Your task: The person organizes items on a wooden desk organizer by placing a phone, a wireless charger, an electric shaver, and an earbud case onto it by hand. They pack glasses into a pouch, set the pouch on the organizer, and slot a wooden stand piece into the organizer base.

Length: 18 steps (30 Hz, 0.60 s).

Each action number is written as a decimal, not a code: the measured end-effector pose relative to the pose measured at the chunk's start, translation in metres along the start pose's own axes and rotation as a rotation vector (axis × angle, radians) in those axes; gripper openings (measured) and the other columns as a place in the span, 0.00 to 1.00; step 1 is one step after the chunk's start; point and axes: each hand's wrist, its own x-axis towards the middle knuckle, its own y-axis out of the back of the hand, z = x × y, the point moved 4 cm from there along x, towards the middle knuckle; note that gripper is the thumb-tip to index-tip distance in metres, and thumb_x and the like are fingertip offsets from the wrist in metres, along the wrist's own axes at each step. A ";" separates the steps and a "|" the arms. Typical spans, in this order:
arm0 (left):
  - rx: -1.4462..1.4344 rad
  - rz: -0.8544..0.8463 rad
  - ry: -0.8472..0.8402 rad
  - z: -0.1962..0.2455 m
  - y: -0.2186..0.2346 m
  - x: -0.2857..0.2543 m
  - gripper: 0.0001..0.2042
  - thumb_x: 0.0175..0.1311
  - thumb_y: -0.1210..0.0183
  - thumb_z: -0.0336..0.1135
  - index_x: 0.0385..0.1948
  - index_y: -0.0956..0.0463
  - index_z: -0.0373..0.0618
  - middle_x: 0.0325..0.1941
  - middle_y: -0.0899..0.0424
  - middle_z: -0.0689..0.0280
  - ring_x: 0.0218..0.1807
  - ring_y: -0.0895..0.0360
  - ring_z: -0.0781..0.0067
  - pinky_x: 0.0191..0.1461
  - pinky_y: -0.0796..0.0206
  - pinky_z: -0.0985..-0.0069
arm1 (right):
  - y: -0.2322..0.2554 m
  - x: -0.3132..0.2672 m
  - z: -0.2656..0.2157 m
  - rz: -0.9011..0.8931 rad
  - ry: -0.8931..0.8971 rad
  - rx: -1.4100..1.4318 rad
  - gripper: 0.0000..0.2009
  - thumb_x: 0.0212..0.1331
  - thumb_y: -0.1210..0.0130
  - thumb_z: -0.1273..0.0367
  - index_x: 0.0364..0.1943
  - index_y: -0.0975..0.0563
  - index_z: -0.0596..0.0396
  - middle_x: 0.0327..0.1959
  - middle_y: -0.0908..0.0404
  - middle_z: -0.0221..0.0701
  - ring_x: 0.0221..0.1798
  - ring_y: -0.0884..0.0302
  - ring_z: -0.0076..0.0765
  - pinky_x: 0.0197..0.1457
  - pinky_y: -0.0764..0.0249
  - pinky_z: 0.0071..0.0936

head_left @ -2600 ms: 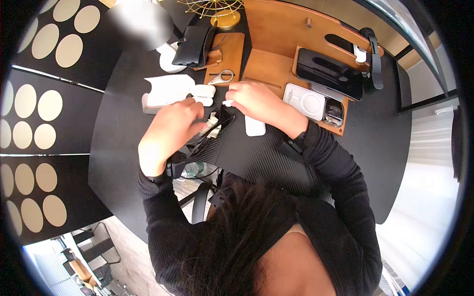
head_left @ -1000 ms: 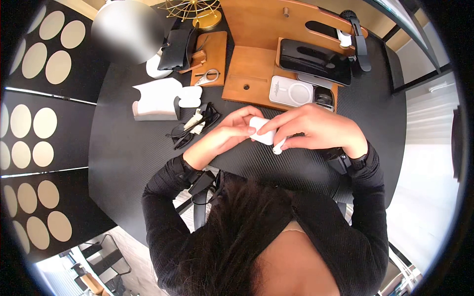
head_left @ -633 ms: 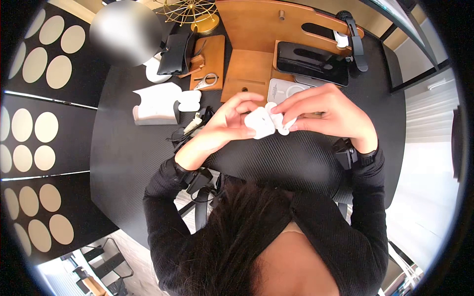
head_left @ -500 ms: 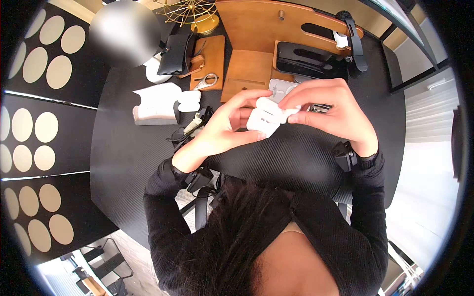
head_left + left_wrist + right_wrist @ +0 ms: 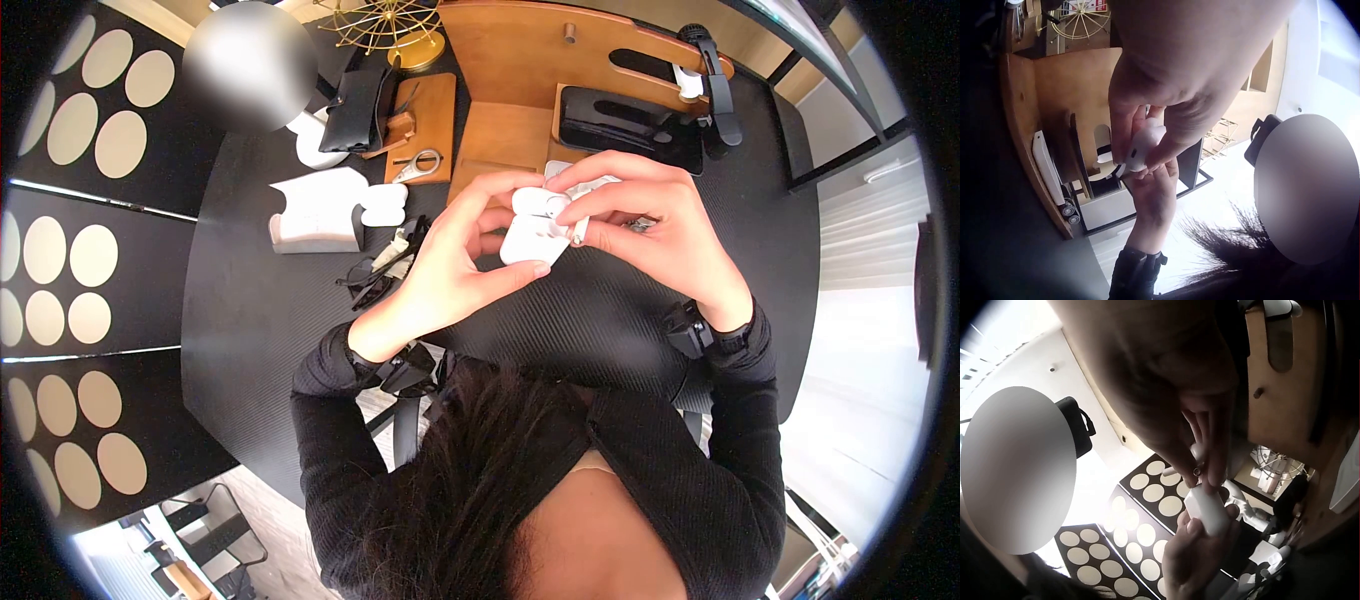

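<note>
In the head view my left hand [image 5: 455,255] holds a white earbud charging case [image 5: 530,243] over the black desk. Its lid stands up on the side away from me. Thumb and fingers of my right hand [image 5: 655,225] pinch a white earbud [image 5: 580,232] right at the case's opening. The right wrist view has the earbud [image 5: 1197,452] between the fingertips, close above the case [image 5: 1209,509], which the left hand grips from below. Part of the case [image 5: 1149,134] shows between the left fingers in the left wrist view.
Left of the hands lie folded sunglasses [image 5: 372,275], a second white case [image 5: 384,204] and a white paper box [image 5: 318,205]. Scissors [image 5: 422,164] rest on a brown leather piece [image 5: 435,120]. Behind, a brown stand [image 5: 510,130] holds a phone [image 5: 630,125].
The case lay on the desk at first; my left hand has since picked it up and its lid has opened. My right hand has brought the earbud from beside the case to its opening.
</note>
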 end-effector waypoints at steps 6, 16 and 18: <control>-0.057 0.012 0.020 -0.008 0.001 0.002 0.33 0.56 0.35 0.19 0.64 0.39 0.44 0.58 0.26 0.58 0.58 0.23 0.66 0.60 0.28 0.69 | 0.005 0.001 0.000 0.040 0.008 -0.046 0.09 0.49 0.37 0.80 0.37 0.15 0.58 0.40 0.15 0.35 0.41 0.15 0.33 0.45 0.20 0.26; 0.020 -0.034 0.017 -0.017 -0.002 0.001 0.29 0.59 0.36 0.22 0.63 0.38 0.42 0.58 0.26 0.59 0.57 0.23 0.67 0.57 0.26 0.70 | -0.004 -0.002 -0.002 -0.017 0.039 -0.082 0.10 0.45 0.33 0.79 0.34 0.14 0.56 0.35 0.17 0.31 0.38 0.18 0.32 0.43 0.22 0.25; -0.072 0.010 0.000 -0.016 0.001 0.002 0.27 0.63 0.39 0.22 0.64 0.38 0.41 0.57 0.27 0.59 0.56 0.23 0.66 0.52 0.23 0.72 | -0.003 -0.002 -0.003 -0.025 0.064 -0.105 0.08 0.48 0.35 0.78 0.34 0.15 0.56 0.33 0.18 0.31 0.35 0.18 0.32 0.39 0.22 0.26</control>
